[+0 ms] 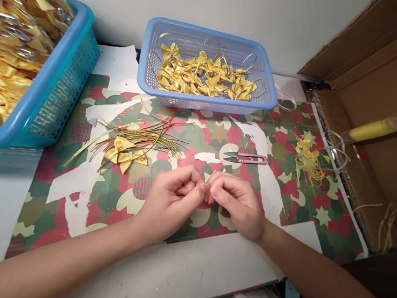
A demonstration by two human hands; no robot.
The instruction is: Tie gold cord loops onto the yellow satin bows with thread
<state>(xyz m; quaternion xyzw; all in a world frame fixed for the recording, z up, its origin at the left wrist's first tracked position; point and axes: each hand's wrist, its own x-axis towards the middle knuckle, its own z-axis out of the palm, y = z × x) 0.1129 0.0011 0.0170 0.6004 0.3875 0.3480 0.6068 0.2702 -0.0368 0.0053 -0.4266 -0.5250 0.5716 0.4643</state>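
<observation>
My left hand and my right hand meet over the middle of the patterned sheet, thumbs and fingertips pinched close together. Something thin shows faintly between the fingertips, too small and covered to make out. To the left of my hands lies a bundle of gold cords, with a yellow ribbon bow at its near edge. Just beyond my right hand rest thread snips with a pink handle, blades pointing left.
Behind, a blue basket holds yellow bows with gold loops and silver bells. At left, another basket is heaped with yellow bows, some bagged. Yellow ribbon scraps and threads lie at right, beside a cardboard box. Torn white paper patches mark the sheet.
</observation>
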